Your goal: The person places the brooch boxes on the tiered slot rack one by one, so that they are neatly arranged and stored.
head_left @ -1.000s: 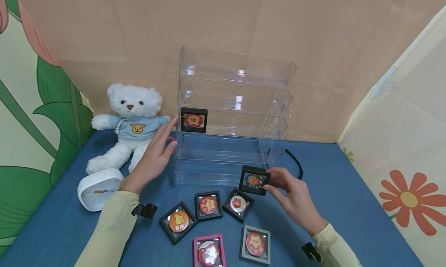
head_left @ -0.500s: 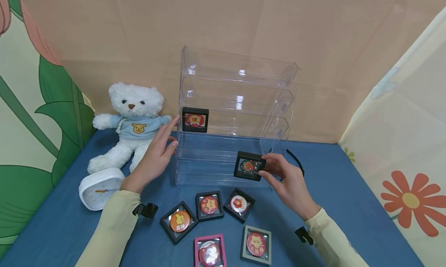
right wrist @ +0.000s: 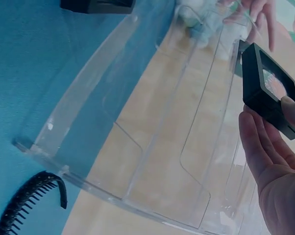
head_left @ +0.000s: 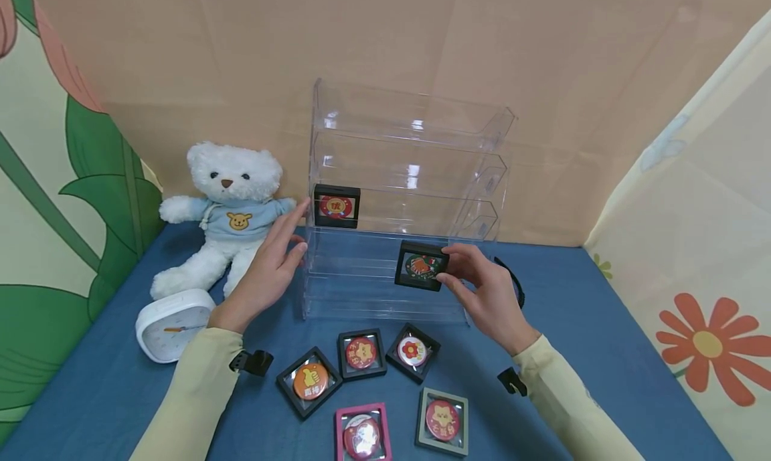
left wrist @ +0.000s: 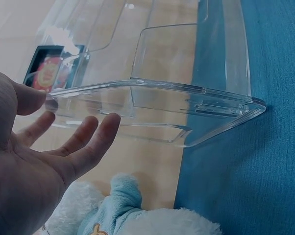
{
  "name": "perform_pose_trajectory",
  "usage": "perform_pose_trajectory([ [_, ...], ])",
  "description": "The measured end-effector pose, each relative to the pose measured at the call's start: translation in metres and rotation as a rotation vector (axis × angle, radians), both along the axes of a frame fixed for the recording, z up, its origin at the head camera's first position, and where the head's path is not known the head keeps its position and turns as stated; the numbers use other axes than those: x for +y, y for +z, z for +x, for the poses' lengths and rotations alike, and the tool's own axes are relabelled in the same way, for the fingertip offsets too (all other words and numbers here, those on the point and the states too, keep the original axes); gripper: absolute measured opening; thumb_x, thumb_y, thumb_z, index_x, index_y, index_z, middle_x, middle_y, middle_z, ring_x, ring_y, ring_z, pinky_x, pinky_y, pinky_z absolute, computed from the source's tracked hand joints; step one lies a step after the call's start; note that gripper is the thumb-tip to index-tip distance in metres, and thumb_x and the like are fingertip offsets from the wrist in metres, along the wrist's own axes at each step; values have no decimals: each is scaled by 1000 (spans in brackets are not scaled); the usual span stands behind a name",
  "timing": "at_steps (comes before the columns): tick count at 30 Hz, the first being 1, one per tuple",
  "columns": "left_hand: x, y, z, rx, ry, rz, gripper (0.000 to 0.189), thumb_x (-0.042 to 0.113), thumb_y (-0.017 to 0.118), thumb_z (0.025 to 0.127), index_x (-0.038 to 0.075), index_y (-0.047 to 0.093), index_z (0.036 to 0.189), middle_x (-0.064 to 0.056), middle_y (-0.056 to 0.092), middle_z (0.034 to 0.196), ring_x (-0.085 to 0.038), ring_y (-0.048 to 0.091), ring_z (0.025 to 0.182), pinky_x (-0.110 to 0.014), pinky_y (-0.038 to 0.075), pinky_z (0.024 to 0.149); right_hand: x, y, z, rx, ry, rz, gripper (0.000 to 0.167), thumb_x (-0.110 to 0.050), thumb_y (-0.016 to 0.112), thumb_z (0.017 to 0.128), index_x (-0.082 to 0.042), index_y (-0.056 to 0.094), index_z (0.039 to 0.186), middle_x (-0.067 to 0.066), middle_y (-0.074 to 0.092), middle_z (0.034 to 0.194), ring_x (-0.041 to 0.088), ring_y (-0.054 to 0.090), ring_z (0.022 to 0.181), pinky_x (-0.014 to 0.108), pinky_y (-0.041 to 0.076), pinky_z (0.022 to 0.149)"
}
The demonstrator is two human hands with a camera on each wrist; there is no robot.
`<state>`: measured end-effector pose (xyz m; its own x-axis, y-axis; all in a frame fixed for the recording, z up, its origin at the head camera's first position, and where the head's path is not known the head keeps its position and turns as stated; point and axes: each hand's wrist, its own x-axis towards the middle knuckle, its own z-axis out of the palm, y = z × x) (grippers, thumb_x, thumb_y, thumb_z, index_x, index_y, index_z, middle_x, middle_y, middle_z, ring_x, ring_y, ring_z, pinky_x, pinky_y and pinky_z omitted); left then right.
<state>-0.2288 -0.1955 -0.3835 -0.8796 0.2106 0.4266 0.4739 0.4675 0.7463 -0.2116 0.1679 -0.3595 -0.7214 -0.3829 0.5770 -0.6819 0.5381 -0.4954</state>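
Though thick-rimmed, a black frame [head_left: 420, 267] (clear-windowed) between right-hand fingers [right wrist: 254, 139]

White teddy bear [head_left: 225, 213] (in blue top) near white clock [head_left: 173, 327].

My R fingers [right wrist: 253, 142] pinch a blk frame [right wrist: 270, 90] w/ thumb on its face; clear rack [right wrist: 155, 129] behind, toothed blk band [right wrist: 21, 193] nr its edge.

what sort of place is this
Probably a staged tabletop set: a blue cloth-covered table, a creased beige backdrop and a cream side panel printed with a large orange-red flower.
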Motion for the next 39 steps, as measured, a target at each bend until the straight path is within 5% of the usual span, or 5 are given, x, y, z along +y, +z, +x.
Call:
perform_pose_trajectory([
  [27, 0, -1, -2, 10, 6, -4, 71, 1, 46, 107, 28, 15, 164, -11, 23, 163, -41, 49, 124, -56, 50, 91, -22, 25, -45, 34, -14, -28, 44, -6, 74, 92, -10, 56, 132, 10, 72, 111, 22, 71, 100, 38, 57, 87],
  [39, -1, 0, -1, 8, -4, 11, 71, 0, 45, 107, 30, 15, 164, -9, 24, 162, -37, 53, 117, -49, 56, 82, -35, 30, -60, 79, 0, -35, 43, -6, 73, 93, -9, 55, 132, 11, 72, 113, 22, 72, 98, 39, 57, 86],
])
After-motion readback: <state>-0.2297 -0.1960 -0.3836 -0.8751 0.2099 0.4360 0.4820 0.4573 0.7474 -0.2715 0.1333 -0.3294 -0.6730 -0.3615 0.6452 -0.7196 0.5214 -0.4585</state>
